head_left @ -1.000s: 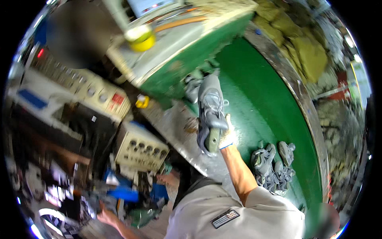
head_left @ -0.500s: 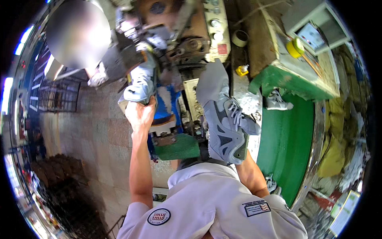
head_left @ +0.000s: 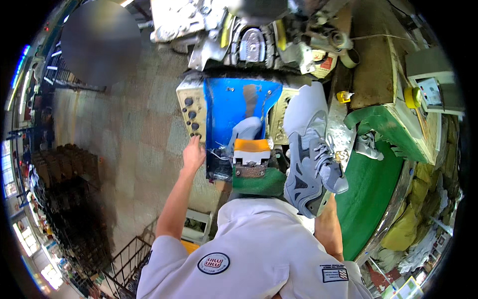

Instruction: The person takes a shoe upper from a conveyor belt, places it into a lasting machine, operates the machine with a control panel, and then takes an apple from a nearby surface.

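Note:
My left hand (head_left: 194, 153) reaches up to the lowest knob on the cream control panel (head_left: 188, 112), at the left side of the blue machine cover (head_left: 224, 109). Its fingers are stretched out, and nothing shows in them. At the right, a grey lace-up shoe (head_left: 304, 164) with dark cut-outs is held up, its broad pale toe end away from me. My right forearm (head_left: 328, 229) runs up behind the shoe, which hides my right hand. Between them, a rounded pale grey piece (head_left: 247, 128) stands behind an orange-topped clamp (head_left: 251, 145).
Ahead is the machine's metal head (head_left: 252, 46). A green conveyor belt (head_left: 371, 194) runs along the right with another grey shoe (head_left: 368, 146) on it. A yellow tape roll (head_left: 412, 97) lies on the bench. Dark racks (head_left: 69, 199) stand at the left.
My left hand has let go of a pale shoe and moved to the control panel. My view has turned toward the machine. The grey lace-up shoe stays at the right.

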### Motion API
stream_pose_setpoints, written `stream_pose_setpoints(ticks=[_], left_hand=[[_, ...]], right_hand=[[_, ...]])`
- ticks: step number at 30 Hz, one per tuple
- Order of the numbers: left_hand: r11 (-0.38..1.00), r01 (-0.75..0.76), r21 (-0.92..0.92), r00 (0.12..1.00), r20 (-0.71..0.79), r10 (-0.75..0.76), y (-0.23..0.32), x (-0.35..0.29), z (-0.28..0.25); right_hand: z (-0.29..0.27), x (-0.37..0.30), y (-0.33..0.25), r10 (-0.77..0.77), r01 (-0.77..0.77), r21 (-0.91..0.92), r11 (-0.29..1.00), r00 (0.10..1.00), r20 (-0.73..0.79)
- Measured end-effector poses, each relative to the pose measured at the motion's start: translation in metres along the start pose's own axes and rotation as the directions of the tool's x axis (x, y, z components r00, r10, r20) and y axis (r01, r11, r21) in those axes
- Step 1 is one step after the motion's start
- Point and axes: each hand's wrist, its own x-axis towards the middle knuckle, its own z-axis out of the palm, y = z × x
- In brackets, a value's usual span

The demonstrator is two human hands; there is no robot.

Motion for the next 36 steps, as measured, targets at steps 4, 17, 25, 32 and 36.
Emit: stream_pose_setpoints(ticks=[4, 17, 25, 32, 36], left_hand=[[0.989, 0.098, 0.114, 0.96, 0.249, -0.124, -0.029, -0.01, 0.029], [0.915, -0.241, 0.322, 0.862, 0.505, 0.049, -0.078, -0.029, 0.073], [0.96, -0.043, 0.276, 0.798, 0.588, -0.133, -0.079, -0.023, 0.082], [0.659, 0.188, -0.728, 0.951, -0.034, -0.308, 0.085, 0.019, -0.084], [-0.266, 0.325, -0.908, 0.941, 0.338, -0.004, 0.138, 0.004, -0.096]], right_hand=[[-0.009, -0.01, 0.005, 0.022, -0.021, 0.008, 1.0, 0.999, -0.032], [-0.002, 0.004, 0.012, 0.048, -0.047, 0.041, 0.998, 0.999, -0.02], [0.029, 0.034, 0.031, 0.037, -0.046, 0.105, 0.993, 0.996, 0.08], [0.097, 0.038, 0.027, -0.142, 0.132, -0.302, 0.944, 0.99, -0.012], [0.157, 0.039, 0.021, -0.294, 0.428, -0.656, 0.622, 0.904, 0.311]])
